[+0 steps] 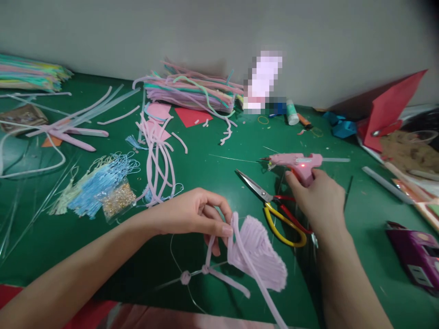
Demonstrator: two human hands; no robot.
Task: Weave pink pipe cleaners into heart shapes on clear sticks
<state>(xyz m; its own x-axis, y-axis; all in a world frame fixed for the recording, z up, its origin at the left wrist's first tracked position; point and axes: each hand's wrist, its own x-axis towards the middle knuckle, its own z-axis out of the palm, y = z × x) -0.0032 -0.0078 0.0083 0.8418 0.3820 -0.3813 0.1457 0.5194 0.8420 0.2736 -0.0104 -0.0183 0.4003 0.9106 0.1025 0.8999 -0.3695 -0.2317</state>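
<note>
Where the green table [212,180] carries stock on the left, blue tassels [103,185] lie beside a clear packet of gold beads [118,201]. Left hand [200,212] next: thumb and forefinger pinched on the upper left edge of a fuzzy lilac piece [264,256]; other fingers curled. Below this hand, two small wrapped knots [185,277] sit along thin pale stalks, a short stem end slanting down to the right from the second.

Fuzzy lilac piece: pale, soft-piled, made of stems packed side by side in curving ridges; broad, roughly wedge-shaped, tapering toward the top, lower right corner rounded. One long stem [255,274] crosses its front at a slant, from beside the pinching fingertips to the bottom edge of view. Piece lies between the two hands, right of the left one, nearer the wearer than the right one, which is well apart from it.

Scissors [269,201] rest beyond it, slightly spread, yellow and red handles. Right hand [317,196]: fingers closed about the handle of a pink glue gun [297,161], red light lit, nozzle to the left; cannot tell whether it is lifted. Purple device [414,256] far right.
</note>
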